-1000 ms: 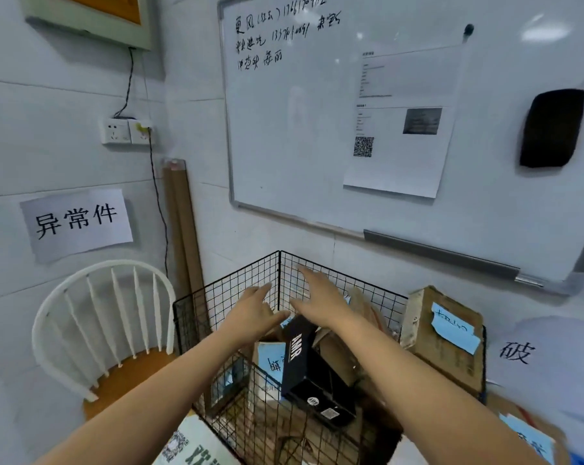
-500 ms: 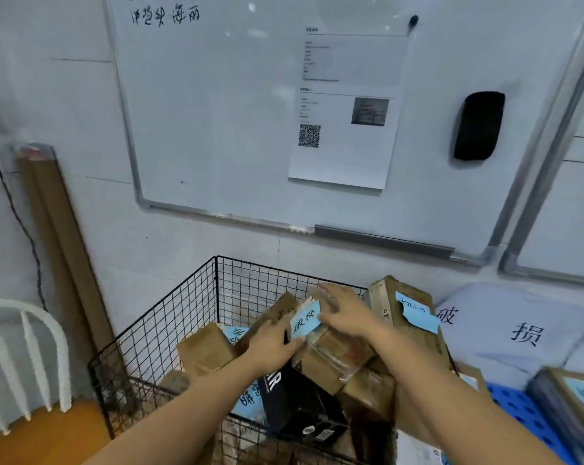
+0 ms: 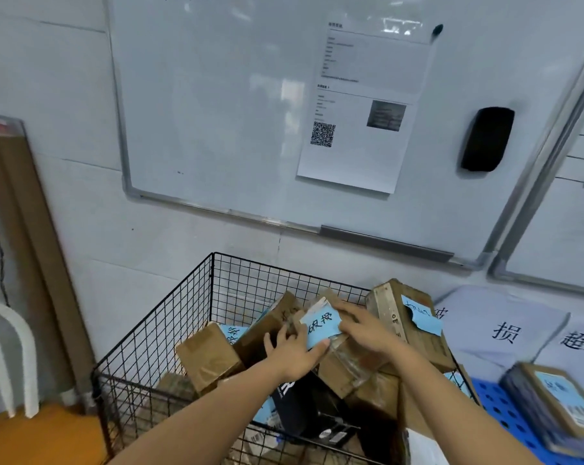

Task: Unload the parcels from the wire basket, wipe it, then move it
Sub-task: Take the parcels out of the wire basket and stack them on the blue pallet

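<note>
A black wire basket (image 3: 170, 330) stands against the white wall, heaped with several brown cardboard parcels. On top lies a taped parcel (image 3: 344, 367) carrying a blue handwritten label. My left hand (image 3: 294, 354) grips that parcel's near left side, thumb under the label. My right hand (image 3: 367, 327) holds its far right edge, fingers laid over the top. A black box (image 3: 300, 407) sits lower in the heap. Another brown parcel (image 3: 408, 323) with a blue note leans at the basket's right rim.
A whiteboard (image 3: 233, 112) with a printed sheet and a black eraser (image 3: 486, 139) hangs above. Tall cardboard tubes (image 3: 26, 229) lean at the left beside a white chair (image 3: 12, 364) with an orange seat. A blue crate (image 3: 505, 417) and a labelled parcel (image 3: 559, 404) lie at the right.
The view has swung right and down toward the basket. Both hands went from hovering over the heap to closing on the labelled top parcel.
</note>
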